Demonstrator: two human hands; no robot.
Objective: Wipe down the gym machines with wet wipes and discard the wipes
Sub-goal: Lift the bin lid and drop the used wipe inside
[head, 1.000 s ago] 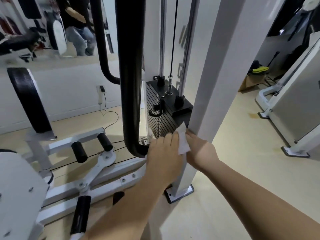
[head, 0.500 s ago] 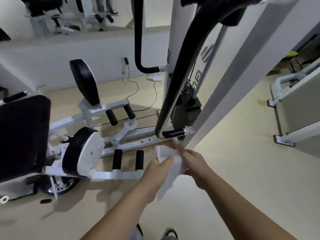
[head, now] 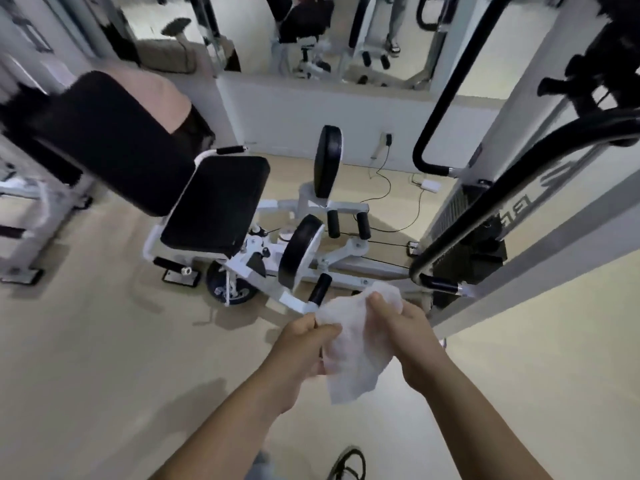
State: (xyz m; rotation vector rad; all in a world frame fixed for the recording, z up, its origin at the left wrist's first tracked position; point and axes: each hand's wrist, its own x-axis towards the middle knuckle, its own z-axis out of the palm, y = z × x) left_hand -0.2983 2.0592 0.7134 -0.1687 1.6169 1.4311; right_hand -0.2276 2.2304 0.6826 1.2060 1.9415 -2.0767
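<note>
Both hands off the machine now — wipe spread between them.
Left hand [head: 304, 344] and right hand [head: 403, 329] pinch the white wipe [head: 353, 344] mid-air, near the black seat [head: 218, 202], now in view.

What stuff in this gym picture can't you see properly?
- Wet wipe: both the left hand and right hand cover parts of it, so any dirt on it can't be judged.
- Weight stack: the head view shows it partly hidden behind the black curved bar.
- Mirror: reflections are blurred and cut off by the top edge.
- Shoe: cut off by the bottom edge.
- Bin for the wipes: none in view.
</note>
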